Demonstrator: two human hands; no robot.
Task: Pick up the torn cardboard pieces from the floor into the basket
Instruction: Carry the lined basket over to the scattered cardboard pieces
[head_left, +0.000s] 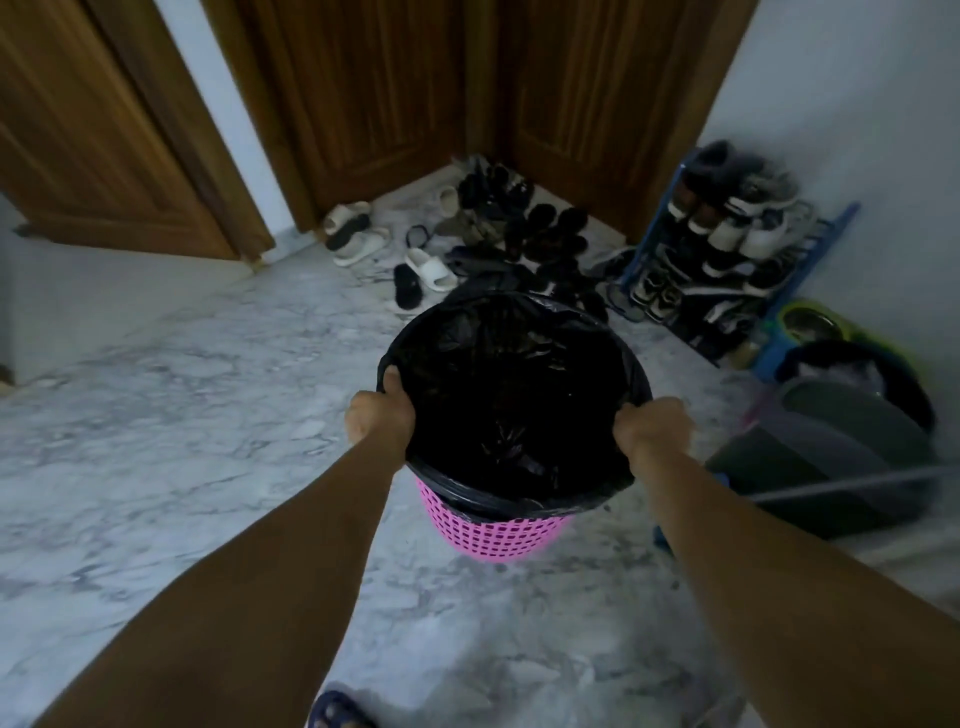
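The pink basket (493, 535), lined with a black bag (509, 395), is held out in front of me above the marble floor (182, 441). My left hand (382, 413) and right hand (649, 426) grip opposite sides of its rim, fingers curled tight over the bag. Shoes (519, 228) and a shoe rack (727, 234) lie beyond.

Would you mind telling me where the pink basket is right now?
In the head view the pink basket sits centre frame, gripped at its black-bag-lined rim by the left hand and right hand, above the marble floor.

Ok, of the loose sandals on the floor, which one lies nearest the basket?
The white slide, just beyond the basket's far rim, beside a black sandal. The beige pair sits farther off, by the door.
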